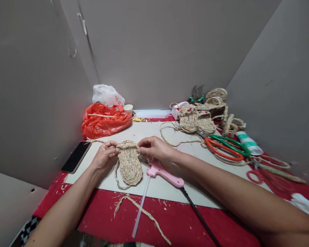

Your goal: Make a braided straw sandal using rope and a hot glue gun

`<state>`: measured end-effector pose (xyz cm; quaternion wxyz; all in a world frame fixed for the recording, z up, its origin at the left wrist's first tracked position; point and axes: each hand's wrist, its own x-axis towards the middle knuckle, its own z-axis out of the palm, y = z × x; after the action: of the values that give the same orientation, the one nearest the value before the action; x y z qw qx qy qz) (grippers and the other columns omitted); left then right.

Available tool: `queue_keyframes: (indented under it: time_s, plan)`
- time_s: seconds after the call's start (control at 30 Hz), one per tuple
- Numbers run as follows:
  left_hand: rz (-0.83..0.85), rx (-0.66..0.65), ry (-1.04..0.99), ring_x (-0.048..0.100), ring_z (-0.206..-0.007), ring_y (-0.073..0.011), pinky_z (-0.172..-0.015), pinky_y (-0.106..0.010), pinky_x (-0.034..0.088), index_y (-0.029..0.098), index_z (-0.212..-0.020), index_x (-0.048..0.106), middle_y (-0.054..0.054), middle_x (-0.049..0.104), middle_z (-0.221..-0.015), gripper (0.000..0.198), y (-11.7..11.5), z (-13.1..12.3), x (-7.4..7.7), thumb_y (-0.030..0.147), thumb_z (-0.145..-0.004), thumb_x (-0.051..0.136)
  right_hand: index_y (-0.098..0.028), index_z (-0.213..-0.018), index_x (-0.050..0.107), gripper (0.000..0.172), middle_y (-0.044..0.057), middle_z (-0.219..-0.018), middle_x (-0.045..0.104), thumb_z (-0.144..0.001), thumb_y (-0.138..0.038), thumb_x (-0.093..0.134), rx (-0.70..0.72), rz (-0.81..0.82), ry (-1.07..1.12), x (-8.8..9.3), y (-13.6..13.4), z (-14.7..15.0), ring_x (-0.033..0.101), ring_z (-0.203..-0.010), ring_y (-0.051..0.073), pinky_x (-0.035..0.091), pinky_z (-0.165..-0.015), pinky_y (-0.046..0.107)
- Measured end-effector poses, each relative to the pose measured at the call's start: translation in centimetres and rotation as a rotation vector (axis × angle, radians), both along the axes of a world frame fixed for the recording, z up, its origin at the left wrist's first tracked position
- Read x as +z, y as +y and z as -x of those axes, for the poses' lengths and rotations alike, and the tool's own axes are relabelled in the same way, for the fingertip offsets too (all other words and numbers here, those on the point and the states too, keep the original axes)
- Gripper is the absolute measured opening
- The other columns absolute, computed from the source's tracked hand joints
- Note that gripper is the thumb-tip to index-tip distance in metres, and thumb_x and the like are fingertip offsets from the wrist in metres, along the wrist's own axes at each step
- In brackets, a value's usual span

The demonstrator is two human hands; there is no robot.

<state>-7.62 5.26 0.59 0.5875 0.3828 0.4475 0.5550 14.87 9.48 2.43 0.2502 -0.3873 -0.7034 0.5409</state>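
Note:
A small slipper of braided straw (130, 168) is held upright over the white board, its sole made of coiled braid and a strap crossing its far end. My left hand (105, 154) pinches the left side of that strap, and my right hand (154, 148) grips the right side. From the slipper's left edge a loop of loose braid hangs down. Just below my right hand lies a pink glue gun (166, 174) with a clear glue stick (141, 206) in it. A loose straw braid (146, 212) rests nearer to me.
A phone (76, 157) lies left of the white board (190, 196). Behind it are a red plastic bag (105, 125), a white bag (107, 96), a paper cup (128, 109) and glue sticks (151, 113). Straw slippers (195, 120), orange-and-green scissors (225, 148) and red scissors (254, 176) lie right.

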Motion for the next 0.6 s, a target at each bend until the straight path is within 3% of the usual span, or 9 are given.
queue_keyframes:
  time_s: [0.13,0.3,0.6]
  plan:
    - [-0.004,-0.017,0.011,0.059,-0.064,-0.0066,-0.062,-0.016,0.045,0.015,-0.073,0.064,0.001,0.066,-0.072,0.024,-0.02,-0.07,0.07,0.009,-0.056,0.079,-0.016,-0.078,0.056,0.017,-0.002,-0.057,0.057,-0.075,-0.029,0.067,0.013,0.124,0.047,0.3,-0.3,-0.1,0.049,-0.045,0.008,0.037,-0.042,0.02]
    - [-0.038,-0.052,0.062,0.06,-0.065,-0.0082,-0.064,-0.019,0.047,0.016,-0.075,0.063,0.001,0.065,-0.072,0.023,-0.19,-0.22,0.21,0.011,-0.06,0.079,-0.017,-0.077,0.052,0.012,-0.003,-0.052,0.058,-0.079,-0.024,0.062,-0.05,0.162,0.092,0.29,-0.68,0.05,0.047,-0.037,0.006,0.035,-0.037,0.018]
    - [-0.053,-0.082,0.133,0.062,-0.066,-0.0097,-0.067,-0.023,0.051,0.016,-0.078,0.062,0.001,0.065,-0.073,0.023,-0.34,0.17,0.2,0.016,-0.064,0.079,-0.016,-0.08,0.053,0.018,0.0,-0.058,0.064,-0.077,-0.026,0.068,-0.105,0.298,0.255,0.39,-0.68,0.01,0.052,-0.039,0.005,0.037,-0.037,0.014]
